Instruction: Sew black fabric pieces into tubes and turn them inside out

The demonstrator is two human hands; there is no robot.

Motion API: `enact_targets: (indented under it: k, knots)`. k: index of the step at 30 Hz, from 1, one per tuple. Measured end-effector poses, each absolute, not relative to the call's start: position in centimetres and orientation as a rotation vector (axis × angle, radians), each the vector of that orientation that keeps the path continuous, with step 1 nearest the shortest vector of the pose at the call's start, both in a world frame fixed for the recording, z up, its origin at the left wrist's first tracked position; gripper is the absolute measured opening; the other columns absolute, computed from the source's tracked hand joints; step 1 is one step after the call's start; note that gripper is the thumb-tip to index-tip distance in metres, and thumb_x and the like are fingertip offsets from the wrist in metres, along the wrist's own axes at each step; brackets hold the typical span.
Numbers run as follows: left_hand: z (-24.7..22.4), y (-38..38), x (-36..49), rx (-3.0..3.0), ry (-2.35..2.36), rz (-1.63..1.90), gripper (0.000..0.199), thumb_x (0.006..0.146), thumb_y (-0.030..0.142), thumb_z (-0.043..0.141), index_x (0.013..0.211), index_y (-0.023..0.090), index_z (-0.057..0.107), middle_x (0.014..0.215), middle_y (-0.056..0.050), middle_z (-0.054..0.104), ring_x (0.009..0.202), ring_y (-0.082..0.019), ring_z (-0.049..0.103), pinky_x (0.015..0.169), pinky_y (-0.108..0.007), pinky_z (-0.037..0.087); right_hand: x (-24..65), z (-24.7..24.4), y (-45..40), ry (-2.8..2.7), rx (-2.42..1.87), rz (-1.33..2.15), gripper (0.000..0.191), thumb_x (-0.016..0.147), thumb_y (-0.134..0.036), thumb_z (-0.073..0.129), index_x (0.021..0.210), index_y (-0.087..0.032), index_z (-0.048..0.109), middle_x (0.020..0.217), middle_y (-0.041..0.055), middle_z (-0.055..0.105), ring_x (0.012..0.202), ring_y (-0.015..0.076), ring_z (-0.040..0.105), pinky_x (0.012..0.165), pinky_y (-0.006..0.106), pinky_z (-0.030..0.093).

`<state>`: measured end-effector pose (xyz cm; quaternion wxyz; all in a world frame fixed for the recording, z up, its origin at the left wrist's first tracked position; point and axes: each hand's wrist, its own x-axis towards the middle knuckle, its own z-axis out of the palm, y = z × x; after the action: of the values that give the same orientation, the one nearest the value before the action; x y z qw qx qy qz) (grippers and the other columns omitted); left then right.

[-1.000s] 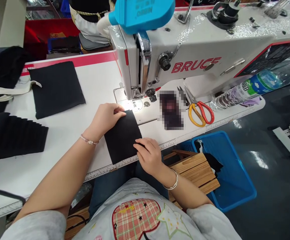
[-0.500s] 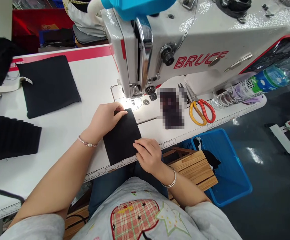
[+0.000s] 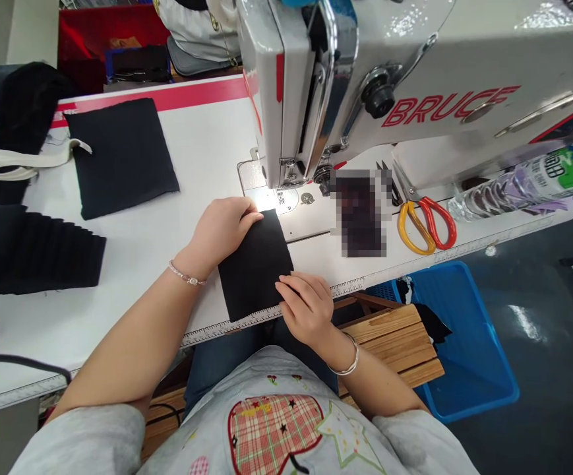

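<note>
A black fabric piece lies on the white table in front of the sewing machine, its far edge close to the lit needle plate. My left hand pinches the far left corner between thumb and fingers. At the right edge, near the front of the table, my right hand grips the same fabric with its fingertips. The thumb of that hand is partly hidden. The needle and presser foot are hard to make out behind the machine head.
Left on the table are a black fabric square, a fanned stack of black pieces and a white strap. To the right lie scissors, a pixelated dark item and a plastic bottle. A blue bin stands below.
The camera view has shifted, so the whole scene sits differently in the picture. Both hands keep their hold on the black fabric, which has not visibly moved on the table.
</note>
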<state>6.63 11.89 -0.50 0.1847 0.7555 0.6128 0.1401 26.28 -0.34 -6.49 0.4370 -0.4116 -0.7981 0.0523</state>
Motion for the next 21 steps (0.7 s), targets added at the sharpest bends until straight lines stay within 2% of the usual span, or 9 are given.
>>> enact_targets:
  k: [7, 21]
  knots:
    - [0.0, 12.0, 7.0, 2.174, 1.738, 0.275, 0.022, 0.093, 0.032, 0.047, 0.075, 0.02, 0.05, 0.074, -0.002, 0.061, 0.067, -0.019, 0.051, 0.063, -0.032, 0.034, 26.5, -6.5, -0.2, -1.985, -0.994, 0.188, 0.029, 0.082, -0.005, 0.054, 0.107, -0.015, 0.067, 0.103, 0.0098, 0.072, 0.106, 0.0219, 0.065, 0.089, 0.036, 0.055]
    - [1.1, 12.4, 7.2, 2.078, 1.777, 0.231, 0.021, 0.09, 0.033, 0.049, 0.073, 0.021, 0.047, 0.068, -0.001, 0.058, 0.064, -0.017, 0.051, 0.064, -0.03, 0.035, 26.0, -5.6, 0.1, -1.991, -1.017, 0.148, 0.022, 0.084, -0.007, 0.056, 0.101, -0.013, 0.069, 0.098, 0.0073, 0.076, 0.1, 0.0205, 0.068, 0.085, 0.033, 0.054]
